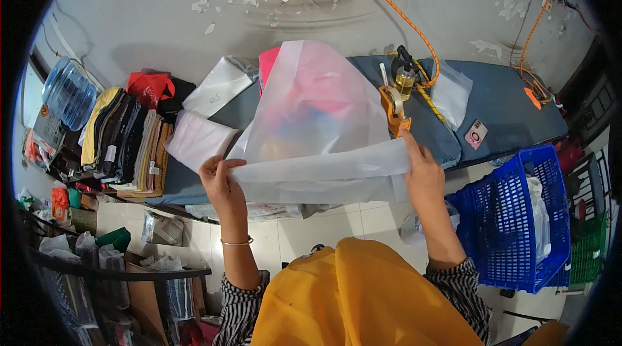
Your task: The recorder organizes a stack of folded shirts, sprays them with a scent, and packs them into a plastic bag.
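Note:
A large translucent plastic bag (320, 98) lies on the padded table, with pink and blue contents showing blurred through it. Its near edge is folded over into a band. At the band's left end, my left hand (223, 181) pinches the plastic between thumb and fingers. My right hand (425, 168) grips the right end of the same band. Just beyond that hand stands an orange tape dispenser (394, 108) with a roll of tape. Pink-red fabric (268, 66) shows beside the bag's far left edge.
Stacked folded clothes (124, 144) and white plastic packets (201, 137) lie left on the table. A spray bottle (405, 78), clear bag (449, 95) and pink phone-like item (476, 134) are right. A blue plastic basket (505, 219) stands at right; a rack (121, 273) is lower left.

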{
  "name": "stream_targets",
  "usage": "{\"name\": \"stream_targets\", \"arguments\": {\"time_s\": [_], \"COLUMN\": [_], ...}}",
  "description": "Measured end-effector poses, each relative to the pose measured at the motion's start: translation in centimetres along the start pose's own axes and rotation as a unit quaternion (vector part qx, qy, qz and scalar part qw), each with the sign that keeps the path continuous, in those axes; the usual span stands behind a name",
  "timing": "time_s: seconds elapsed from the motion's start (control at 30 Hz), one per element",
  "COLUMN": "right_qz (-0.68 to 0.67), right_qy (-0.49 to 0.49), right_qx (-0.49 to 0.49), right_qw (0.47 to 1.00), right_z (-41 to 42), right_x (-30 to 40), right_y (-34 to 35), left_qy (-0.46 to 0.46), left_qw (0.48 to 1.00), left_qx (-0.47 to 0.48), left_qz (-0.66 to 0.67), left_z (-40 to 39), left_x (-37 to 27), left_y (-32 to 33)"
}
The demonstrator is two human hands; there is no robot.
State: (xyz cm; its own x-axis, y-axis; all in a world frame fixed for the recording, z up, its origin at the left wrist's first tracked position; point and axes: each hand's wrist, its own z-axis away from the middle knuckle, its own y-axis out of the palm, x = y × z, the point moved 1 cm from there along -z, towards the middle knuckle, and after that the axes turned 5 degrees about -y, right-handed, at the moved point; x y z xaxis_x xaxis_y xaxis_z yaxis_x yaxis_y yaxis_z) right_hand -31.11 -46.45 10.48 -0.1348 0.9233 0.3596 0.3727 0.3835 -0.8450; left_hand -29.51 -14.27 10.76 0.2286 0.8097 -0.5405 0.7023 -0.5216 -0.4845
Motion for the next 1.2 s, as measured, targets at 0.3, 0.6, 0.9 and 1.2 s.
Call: {"name": "stream_targets", "arguments": {"time_s": [0.3,0.6,0.9,1.2], "right_qz": [-0.078,-0.519,-0.658,-0.338], "right_qy": [-0.079,0.188,-0.197,-0.227], "right_qx": [-0.117,0.212,-0.146,-0.322], "right_qw": [0.987,0.806,0.712,0.855], "right_z": [1.1,-15.1,-33.7,-39.5], "right_x": [-1.2,-6.4,3.6,1.2], "right_y": [1.0,-5.1,-14.4,0.9], "left_qy": [-0.11,-0.336,-0.093,0.104], "left_qw": [0.991,0.851,0.807,0.968], "left_qx": [0.039,0.31,-0.05,-0.15], "left_qz": [0.063,0.26,0.581,0.174], "left_z": [3.1,-13.6,-33.6,-35.3], "left_x": [0.7,2.6,-7.6,10.7], "left_y": [2.3,5.9,5.5,12.9]}}
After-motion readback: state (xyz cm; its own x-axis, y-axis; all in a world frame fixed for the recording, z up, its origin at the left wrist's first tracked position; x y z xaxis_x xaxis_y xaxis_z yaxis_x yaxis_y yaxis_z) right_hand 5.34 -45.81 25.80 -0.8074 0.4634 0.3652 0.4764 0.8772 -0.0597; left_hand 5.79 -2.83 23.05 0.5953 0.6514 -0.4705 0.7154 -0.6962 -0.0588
